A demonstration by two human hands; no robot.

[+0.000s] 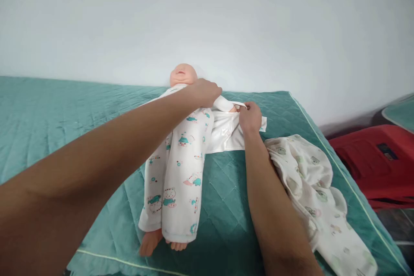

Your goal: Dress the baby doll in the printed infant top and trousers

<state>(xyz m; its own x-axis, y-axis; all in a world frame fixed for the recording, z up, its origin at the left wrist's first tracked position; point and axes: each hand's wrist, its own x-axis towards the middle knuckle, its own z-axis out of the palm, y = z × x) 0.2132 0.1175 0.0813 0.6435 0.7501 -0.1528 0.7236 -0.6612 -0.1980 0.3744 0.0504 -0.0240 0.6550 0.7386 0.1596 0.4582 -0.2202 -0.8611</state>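
Note:
A baby doll (183, 74) lies on its back, its head toward the wall, in white printed trousers (183, 168) and a white long-sleeved top. Over its shoulder my left hand (207, 92) is closed; its fingertips are turned away, hiding what they grip. From beneath that hand the doll's sleeved arm (223, 104) stretches right, its small hand (233, 109) showing at the cuff. My right hand (251, 116) pinches the edge of a white garment (223, 131) spread beside the doll, close to the doll's hand. The doll's bare feet (150, 242) stick out below the trousers.
Beneath everything is a green quilted cover (223, 198) with pale piping along its edge. Another printed baby garment (310, 181) lies crumpled right of my right forearm. Past the right edge stands a red plastic object (378, 159). A white wall (207, 17) rises behind.

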